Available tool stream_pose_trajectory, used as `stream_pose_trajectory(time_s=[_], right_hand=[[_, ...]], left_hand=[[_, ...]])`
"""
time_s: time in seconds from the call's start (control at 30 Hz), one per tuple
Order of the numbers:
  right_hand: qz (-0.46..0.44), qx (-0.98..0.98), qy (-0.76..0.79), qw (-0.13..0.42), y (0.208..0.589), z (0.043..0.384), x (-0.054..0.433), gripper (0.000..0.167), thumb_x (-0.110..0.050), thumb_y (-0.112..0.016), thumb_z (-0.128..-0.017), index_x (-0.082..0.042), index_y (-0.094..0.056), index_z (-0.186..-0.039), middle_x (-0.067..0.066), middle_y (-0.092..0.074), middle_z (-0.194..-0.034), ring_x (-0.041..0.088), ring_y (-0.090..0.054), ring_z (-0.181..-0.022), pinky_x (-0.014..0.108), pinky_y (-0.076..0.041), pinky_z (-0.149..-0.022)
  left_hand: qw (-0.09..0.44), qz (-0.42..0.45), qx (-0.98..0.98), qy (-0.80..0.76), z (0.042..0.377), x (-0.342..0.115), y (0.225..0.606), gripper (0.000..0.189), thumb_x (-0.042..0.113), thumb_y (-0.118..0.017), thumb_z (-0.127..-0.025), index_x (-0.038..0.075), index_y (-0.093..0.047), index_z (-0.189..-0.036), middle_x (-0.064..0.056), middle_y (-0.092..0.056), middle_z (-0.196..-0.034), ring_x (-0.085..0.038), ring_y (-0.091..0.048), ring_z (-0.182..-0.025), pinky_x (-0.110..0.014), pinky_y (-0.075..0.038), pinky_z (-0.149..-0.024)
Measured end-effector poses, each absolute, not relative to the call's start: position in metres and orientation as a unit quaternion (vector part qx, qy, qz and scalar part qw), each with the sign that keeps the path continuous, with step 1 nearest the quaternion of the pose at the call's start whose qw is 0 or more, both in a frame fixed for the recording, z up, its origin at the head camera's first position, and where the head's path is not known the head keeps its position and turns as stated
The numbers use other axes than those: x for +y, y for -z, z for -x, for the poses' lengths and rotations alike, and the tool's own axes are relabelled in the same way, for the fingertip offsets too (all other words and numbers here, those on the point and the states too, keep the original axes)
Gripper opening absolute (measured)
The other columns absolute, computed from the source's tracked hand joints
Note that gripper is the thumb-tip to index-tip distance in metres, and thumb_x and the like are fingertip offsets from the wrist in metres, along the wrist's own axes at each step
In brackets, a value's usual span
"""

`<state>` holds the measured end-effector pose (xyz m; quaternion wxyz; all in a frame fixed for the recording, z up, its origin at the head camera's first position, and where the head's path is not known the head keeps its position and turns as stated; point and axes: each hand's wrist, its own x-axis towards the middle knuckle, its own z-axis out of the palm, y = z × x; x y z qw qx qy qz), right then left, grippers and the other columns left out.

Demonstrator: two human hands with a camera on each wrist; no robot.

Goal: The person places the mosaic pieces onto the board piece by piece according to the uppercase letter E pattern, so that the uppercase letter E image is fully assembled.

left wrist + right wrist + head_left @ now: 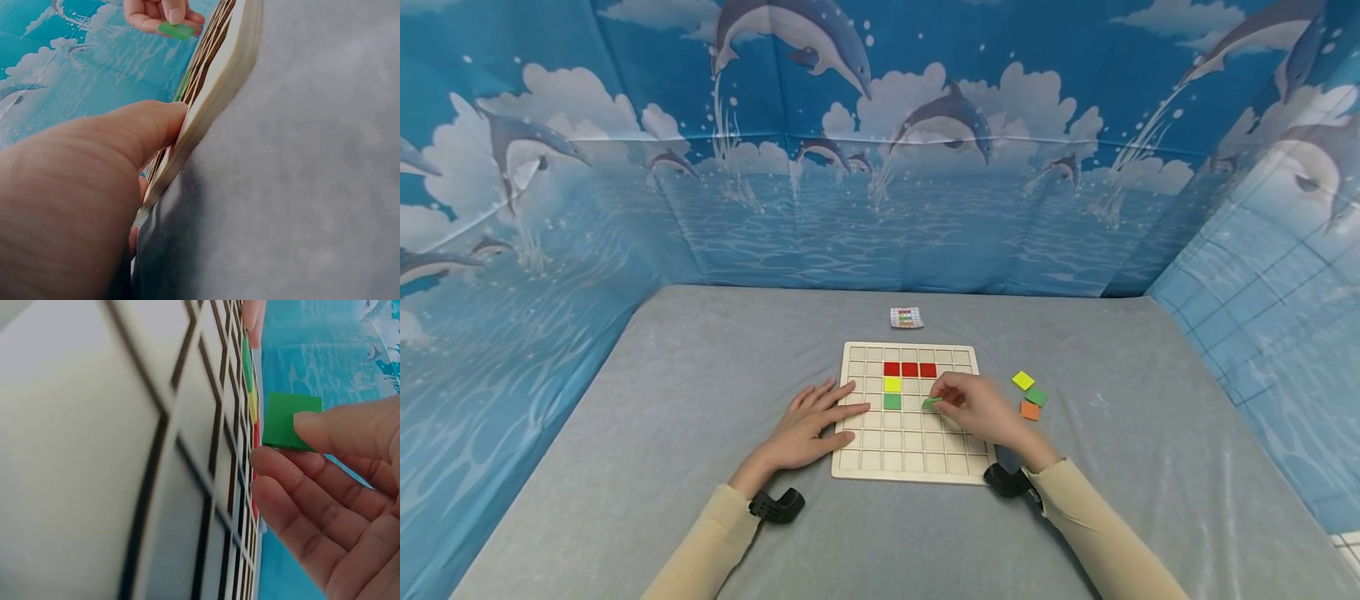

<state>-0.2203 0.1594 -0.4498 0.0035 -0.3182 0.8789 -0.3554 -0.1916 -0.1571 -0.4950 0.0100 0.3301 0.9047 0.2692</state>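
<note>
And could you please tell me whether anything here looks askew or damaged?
Nothing really stands out. The placed tiles sit square in the board's cells; the loose tiles at right lie at differing angles, but show no visible damage.

Blue dolphin-print curtain on three sides, gray cloth below

Head cam bright, wrist cams dimmer; R wrist: board OOF up close.

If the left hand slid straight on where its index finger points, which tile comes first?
The left hand would likely meet the green tile in the board, beside the yellow one; its height is unclear.
</note>
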Motion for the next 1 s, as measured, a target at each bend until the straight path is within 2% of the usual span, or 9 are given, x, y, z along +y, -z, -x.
stream_pose_trajectory(time_s=[0.27, 0.57, 1.0], right_hand=[[0.303, 0.884, 0.354, 0.032, 0.446, 0.224, 0.139, 0.009, -0.003, -0.071, -0.084, -0.009, -0.066, -0.088, -0.006, -0.059, -0.081, 0.01, -0.054, -0.071, 0.027, -0.048, -0.065], [0.286, 0.894, 0.345, 0.024, 0.448, 0.226, 0.13, 0.007, -0.003, -0.069, -0.086, -0.008, -0.071, -0.09, -0.007, -0.059, -0.074, 0.01, -0.05, -0.064, 0.028, -0.045, -0.06], [0.259, 0.908, 0.329, 0.012, 0.45, 0.224, 0.124, 0.004, -0.005, -0.07, -0.086, -0.008, -0.069, -0.088, -0.008, -0.058, -0.072, 0.009, -0.049, -0.063, 0.027, -0.044, -0.059]], left_hand=[[0.014, -0.325, 0.907, -0.269, 0.191, -0.156, 0.495, 0.047, 0.042, -0.049, -0.098, 0.029, -0.046, -0.143, 0.0, -0.023, -0.155, -0.028, -0.01, -0.142, -0.052, -0.007, -0.109], [0.016, -0.323, 0.909, -0.264, 0.191, -0.156, 0.495, 0.047, 0.043, -0.049, -0.098, 0.029, -0.046, -0.143, 0.0, -0.023, -0.155, -0.027, -0.01, -0.143, -0.052, -0.007, -0.109], [0.009, -0.327, 0.905, -0.27, 0.191, -0.156, 0.495, 0.047, 0.042, -0.05, -0.098, 0.029, -0.047, -0.143, 0.0, -0.024, -0.155, -0.027, -0.01, -0.143, -0.052, -0.007, -0.109]])
